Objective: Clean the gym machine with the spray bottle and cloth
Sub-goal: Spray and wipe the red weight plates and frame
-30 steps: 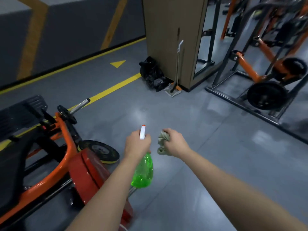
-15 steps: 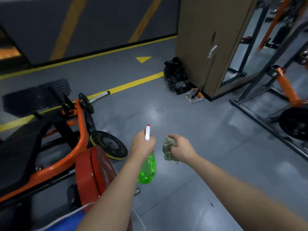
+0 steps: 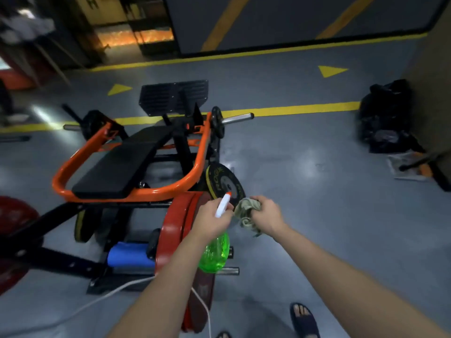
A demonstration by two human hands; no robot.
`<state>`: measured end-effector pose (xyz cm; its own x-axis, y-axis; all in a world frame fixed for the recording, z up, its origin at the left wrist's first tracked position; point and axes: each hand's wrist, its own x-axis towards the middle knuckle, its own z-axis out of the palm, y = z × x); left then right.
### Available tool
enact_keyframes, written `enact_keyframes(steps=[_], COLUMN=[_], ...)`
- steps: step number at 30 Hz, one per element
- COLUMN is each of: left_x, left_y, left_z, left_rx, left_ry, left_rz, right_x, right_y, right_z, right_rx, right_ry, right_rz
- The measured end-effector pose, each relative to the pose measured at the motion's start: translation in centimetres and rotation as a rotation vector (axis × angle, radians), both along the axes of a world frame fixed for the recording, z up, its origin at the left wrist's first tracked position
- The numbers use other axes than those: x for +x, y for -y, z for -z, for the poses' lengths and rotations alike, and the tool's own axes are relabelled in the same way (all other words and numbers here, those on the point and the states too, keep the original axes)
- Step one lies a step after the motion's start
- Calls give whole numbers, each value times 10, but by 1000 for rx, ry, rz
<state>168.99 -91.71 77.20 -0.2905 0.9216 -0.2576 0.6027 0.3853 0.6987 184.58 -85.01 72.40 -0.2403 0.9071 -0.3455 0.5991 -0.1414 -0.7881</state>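
My left hand [image 3: 211, 220] grips a green spray bottle [image 3: 216, 252] by its white trigger head with an orange nozzle tip, which points up and to the right. My right hand [image 3: 266, 214] holds a crumpled grey-green cloth [image 3: 246, 211] right beside the nozzle. Both hands hover over the near right end of the gym machine [image 3: 136, 164], which has an orange tube frame, a black padded bench and a black footplate at its far end. Red weight plates [image 3: 175, 228] stand on edge directly under my left forearm.
A black and yellow plate [image 3: 225, 184] leans by the frame. A chrome bar sleeve [image 3: 238, 118] sticks out to the right. A blue roll [image 3: 130, 257] lies under the machine, a white cable [image 3: 105, 297] crosses the floor. Black bags [image 3: 385, 118] and a dustpan [image 3: 410, 165] sit at right. My sandalled foot [image 3: 303, 319] is below.
The view has swung left and down, bringing the whole machine into the middle. My hands keep the bottle and cloth and now hang over the red plates, with the nozzle tilted right.
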Motion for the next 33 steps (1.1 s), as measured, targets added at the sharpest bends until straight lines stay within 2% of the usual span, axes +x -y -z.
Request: enact_keyframes(steps=[3,8,11,15,20,23,28,33], left_x=[9,33,48,65,74,78,87,89], left_y=[2,6,18,49,76,92,111,124], left_z=[14,38,55,63,62,61,62,75], left_rx=[-39,-172,-173,-269,-379,-397,-604,-672], left_ry=[11,-23,-39,-108,-229,-213,-275,-218], left_rz=[-162,-298,-460,-613,-671,-698,-653,-637], right_x=[2,21,27,19,3,-4,-6,0], right_y=[-23,-72,-91,-82,-58,-44,-35,-37], right_z=[8,24,39,60,81,89,90,93], right_rx=[-43,-102,-129,-207,-276,-295,-286,-286], right_ry=[-22,9,49,41,45,55,53,68], right_rz=[-82,-260,-262,-288,-393,-458,-487,-484])
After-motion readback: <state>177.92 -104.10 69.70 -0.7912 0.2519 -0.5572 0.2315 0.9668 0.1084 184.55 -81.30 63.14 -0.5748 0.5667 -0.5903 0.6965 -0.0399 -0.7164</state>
